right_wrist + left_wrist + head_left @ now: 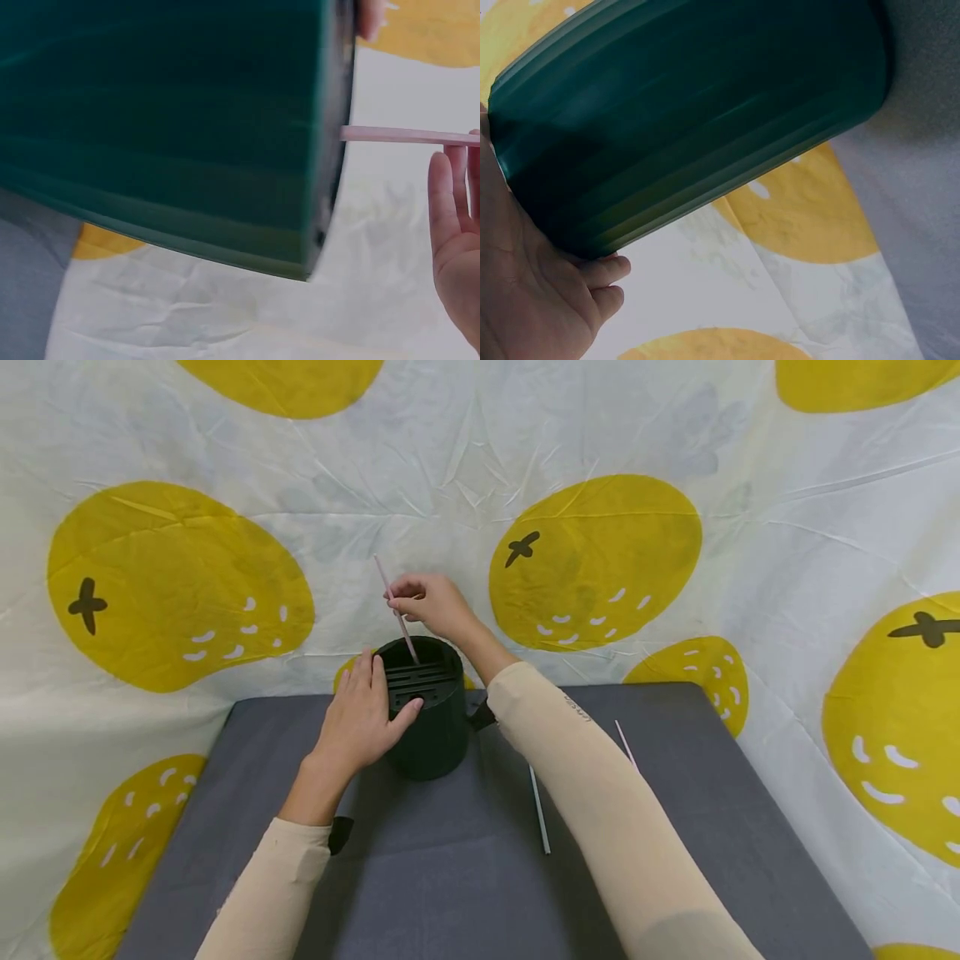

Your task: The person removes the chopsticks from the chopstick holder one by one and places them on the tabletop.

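Observation:
A dark green cylindrical holder (429, 745) with a slotted black top (420, 681) stands near the table's far edge. My left hand (362, 714) rests on its left side and rim, fingers straight, thumb lying across the front of the rim. In the left wrist view, two fingertips (611, 294) show just past the rim. Above the holder, my right hand (431, 602) pinches a thin pink straw (386, 578) between thumb and fingers. The straw slants, its lower end inside the opening at the back of the top. In the right wrist view the pink straw crosses the holder's rim.
On the dark grey table (450, 893) lies a pale blue straw (539, 814), right of the holder. Another pink straw (626, 745) lies farther right, partly hidden by my right sleeve (592, 777). White cloth with yellow fruit prints (596, 560) hangs behind the table.

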Demonstrator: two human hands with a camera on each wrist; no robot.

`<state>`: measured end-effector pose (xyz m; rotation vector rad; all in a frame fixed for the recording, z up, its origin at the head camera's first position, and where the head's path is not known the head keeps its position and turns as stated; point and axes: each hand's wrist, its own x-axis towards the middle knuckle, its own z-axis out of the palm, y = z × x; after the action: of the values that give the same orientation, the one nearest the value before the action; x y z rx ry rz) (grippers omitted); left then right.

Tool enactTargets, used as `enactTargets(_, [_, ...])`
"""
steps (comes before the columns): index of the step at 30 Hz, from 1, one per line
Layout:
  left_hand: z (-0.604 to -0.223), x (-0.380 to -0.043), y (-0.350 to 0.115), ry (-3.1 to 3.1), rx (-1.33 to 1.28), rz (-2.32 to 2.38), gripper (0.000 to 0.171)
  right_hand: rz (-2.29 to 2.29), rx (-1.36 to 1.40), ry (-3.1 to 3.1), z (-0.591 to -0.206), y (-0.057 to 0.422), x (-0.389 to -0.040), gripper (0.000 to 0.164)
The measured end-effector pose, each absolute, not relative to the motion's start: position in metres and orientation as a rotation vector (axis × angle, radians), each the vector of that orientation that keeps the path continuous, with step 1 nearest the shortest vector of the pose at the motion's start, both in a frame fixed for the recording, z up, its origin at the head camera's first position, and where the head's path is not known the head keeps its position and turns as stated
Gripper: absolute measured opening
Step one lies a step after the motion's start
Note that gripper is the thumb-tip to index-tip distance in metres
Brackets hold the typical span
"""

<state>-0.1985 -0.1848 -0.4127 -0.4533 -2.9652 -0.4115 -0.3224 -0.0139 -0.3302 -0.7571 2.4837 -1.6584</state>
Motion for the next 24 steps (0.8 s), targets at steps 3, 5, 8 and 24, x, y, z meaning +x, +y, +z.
enactTargets(3, [-0.413, -0.198, -0.186, -2.969, -0.447, -0.415, 0.104, -1.680, -0.776, 2.491, -0.319, -0.013, -0.319, 0.026])
enactTargets(5, [-0.414, -0.198, -0.187, -2.964, -0.444, -0.414, 0.104, -1.702, -0.798, 2.493, -0.310, -0.011, -0.317, 0.026])
enactTargets(8, [-0.414, -0.198, -0.188, -2.956, -0.445, -0.416, 0.105, -1.766, -0.823, 2.477, -0.295, -0.006, -0.314, 0.025])
enactTargets(24, [-0.412, -0.197, -0.186, -2.973, -0.438, -0.426, 0.104, -2.319, -0.925, 2.252, -0.231, 0.043, -0.289, 0.017])
